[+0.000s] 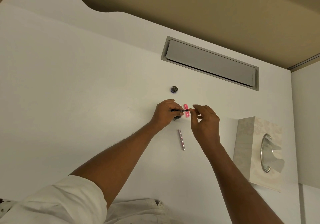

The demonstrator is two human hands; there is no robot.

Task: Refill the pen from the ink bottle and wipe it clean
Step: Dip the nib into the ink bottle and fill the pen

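A person's two bare hands meet over the middle of a white counter [86, 85], working a pen [181, 110] held level between them. The left hand [165, 114] has its grip curled round the pen's dark section. The right hand [207, 121] has its grip pinched, thumb against forefinger, on the pen's pink-red end, the other fingers spread loosely.

Just under the left hand's fingers a dark ink bottle [178, 117] stands on the counter, mostly hidden by the hand. A short pink tube [186, 114] shows crosswise behind the pen, in the gap between the hands; whether it lies flat on the counter cannot be told. A slim silver tube [181, 139] lies on the counter nearer the person, between the two forearms and apart from both. A small dark round lid [174, 89] sits beyond the hands, well clear of them.

To the right a pale tissue box [249, 153] stands near the counter's right edge, a tissue showing in its oval opening, close beside the right forearm. A long grey hatch [210, 63] is set flush into the counter near the far edge. The counter's left half stretches bare to its curved far rim. A rolled white sleeve [69, 197] covers the left upper arm at the near edge.
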